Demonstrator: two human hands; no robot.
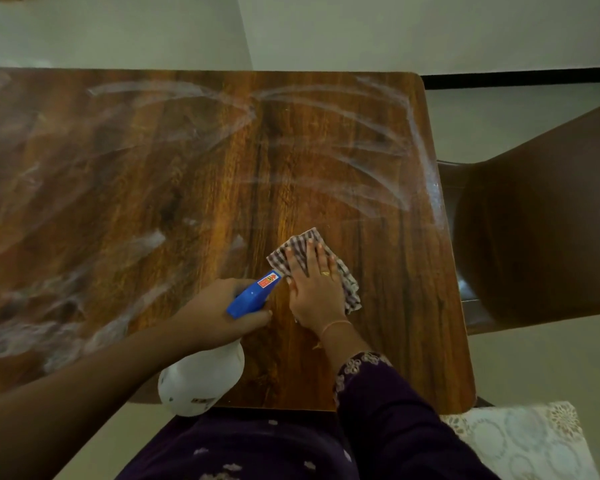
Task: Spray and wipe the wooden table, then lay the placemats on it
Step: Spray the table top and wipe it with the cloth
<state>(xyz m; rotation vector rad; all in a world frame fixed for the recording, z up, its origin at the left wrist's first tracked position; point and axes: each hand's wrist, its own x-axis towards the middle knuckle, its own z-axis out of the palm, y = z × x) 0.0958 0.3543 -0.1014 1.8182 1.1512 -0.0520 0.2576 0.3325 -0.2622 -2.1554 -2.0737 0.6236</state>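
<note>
Grips spray bottle point(201, 379) in clenched left hand point(222, 306) over the table's point(395, 358) 6 o'clock edge; long axis runs 7 to 1 o'clock, blue nozzle aimed at 1 o'clock toward the cloth point(300, 247). Presses that checked cloth flat under right hand point(314, 289), fingers straight. Lacy placemat point(520, 441) off-table at 5 o'clock.

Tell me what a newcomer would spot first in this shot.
The right hand presses a checked cloth flat on the table, toward its near right side. Beside it, the left hand grips a spray bottle with a blue head. White streaks arc across the far tabletop.
</note>
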